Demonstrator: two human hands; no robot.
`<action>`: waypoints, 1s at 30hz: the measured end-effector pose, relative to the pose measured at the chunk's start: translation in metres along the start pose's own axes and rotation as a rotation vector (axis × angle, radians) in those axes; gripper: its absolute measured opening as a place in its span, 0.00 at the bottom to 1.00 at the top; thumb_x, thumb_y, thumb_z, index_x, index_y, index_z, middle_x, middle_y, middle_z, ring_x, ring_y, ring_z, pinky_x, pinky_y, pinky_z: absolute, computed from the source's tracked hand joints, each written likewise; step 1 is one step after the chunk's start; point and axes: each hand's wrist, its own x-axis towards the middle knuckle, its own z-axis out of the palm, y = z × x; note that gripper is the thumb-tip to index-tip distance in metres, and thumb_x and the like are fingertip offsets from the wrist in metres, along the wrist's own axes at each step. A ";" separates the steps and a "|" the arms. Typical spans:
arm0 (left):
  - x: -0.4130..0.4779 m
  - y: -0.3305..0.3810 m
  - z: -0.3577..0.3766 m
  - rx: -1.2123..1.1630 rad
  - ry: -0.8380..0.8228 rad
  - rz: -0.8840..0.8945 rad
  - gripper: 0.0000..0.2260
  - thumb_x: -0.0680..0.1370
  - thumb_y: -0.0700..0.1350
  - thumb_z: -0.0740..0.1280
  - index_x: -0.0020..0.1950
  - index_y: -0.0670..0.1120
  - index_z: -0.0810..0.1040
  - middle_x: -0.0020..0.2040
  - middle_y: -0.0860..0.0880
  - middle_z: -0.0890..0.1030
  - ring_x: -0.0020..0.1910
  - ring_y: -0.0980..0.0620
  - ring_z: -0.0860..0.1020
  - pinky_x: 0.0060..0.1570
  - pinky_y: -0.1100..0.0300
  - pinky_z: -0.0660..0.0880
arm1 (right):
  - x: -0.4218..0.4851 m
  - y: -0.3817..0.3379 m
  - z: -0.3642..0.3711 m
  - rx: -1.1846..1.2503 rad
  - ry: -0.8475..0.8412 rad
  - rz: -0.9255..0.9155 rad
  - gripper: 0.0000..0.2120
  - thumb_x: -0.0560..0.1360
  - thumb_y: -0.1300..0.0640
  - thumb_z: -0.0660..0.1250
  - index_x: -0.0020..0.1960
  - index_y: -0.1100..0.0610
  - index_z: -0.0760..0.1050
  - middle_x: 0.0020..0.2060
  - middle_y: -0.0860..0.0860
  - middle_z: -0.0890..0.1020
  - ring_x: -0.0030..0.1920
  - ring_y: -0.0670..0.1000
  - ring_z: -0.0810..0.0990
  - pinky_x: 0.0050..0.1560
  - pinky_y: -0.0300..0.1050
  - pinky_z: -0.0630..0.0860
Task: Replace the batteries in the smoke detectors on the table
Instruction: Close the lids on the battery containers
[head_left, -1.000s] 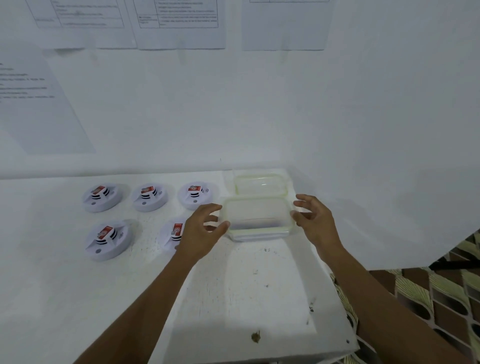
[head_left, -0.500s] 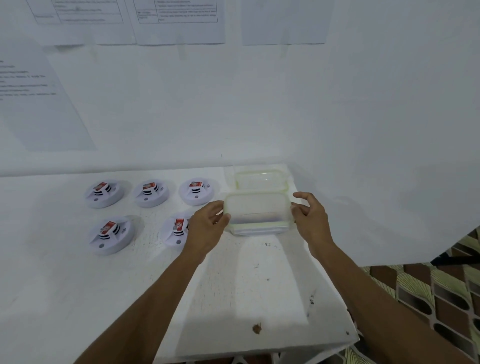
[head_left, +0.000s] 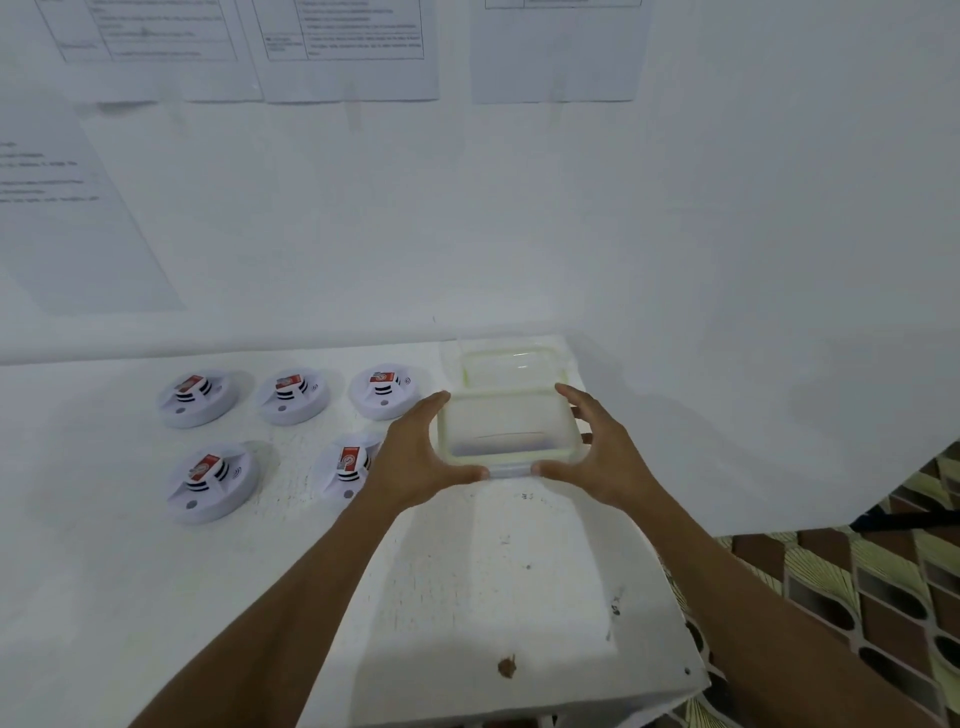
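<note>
Fingers (head_left: 432, 407) grip clear rectangular plastic container (head_left: 506, 423).

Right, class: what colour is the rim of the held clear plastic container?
The container's rim is pale yellow-green, clearest in the head view.

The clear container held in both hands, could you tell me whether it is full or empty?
Empty, it seems: nothing shows through the walls of the clear container.

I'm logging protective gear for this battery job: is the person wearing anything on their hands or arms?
No. The left hand and right hand are bare: no gloves, no rings that show. The left forearm and right forearm are bare too, with no sleeve, watch or bracelet in view.
</note>
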 end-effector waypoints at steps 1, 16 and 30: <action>0.000 -0.002 0.001 -0.001 0.008 0.003 0.50 0.58 0.63 0.80 0.75 0.51 0.64 0.73 0.52 0.70 0.71 0.52 0.68 0.70 0.47 0.68 | 0.000 0.001 0.001 -0.016 0.012 0.003 0.48 0.58 0.43 0.82 0.73 0.42 0.62 0.68 0.39 0.70 0.66 0.43 0.71 0.64 0.47 0.75; 0.003 -0.002 0.001 -0.043 0.016 0.083 0.53 0.58 0.68 0.76 0.77 0.52 0.58 0.72 0.55 0.67 0.68 0.57 0.68 0.67 0.57 0.68 | 0.002 0.007 0.005 -0.015 0.015 -0.026 0.44 0.65 0.34 0.72 0.75 0.45 0.59 0.70 0.41 0.65 0.68 0.44 0.68 0.69 0.49 0.69; 0.033 0.015 0.031 -0.173 0.148 -0.051 0.28 0.77 0.53 0.69 0.74 0.49 0.64 0.66 0.52 0.72 0.62 0.58 0.68 0.61 0.64 0.62 | 0.038 -0.007 0.021 0.053 0.074 0.084 0.25 0.74 0.51 0.72 0.68 0.46 0.68 0.65 0.40 0.72 0.65 0.45 0.70 0.66 0.44 0.67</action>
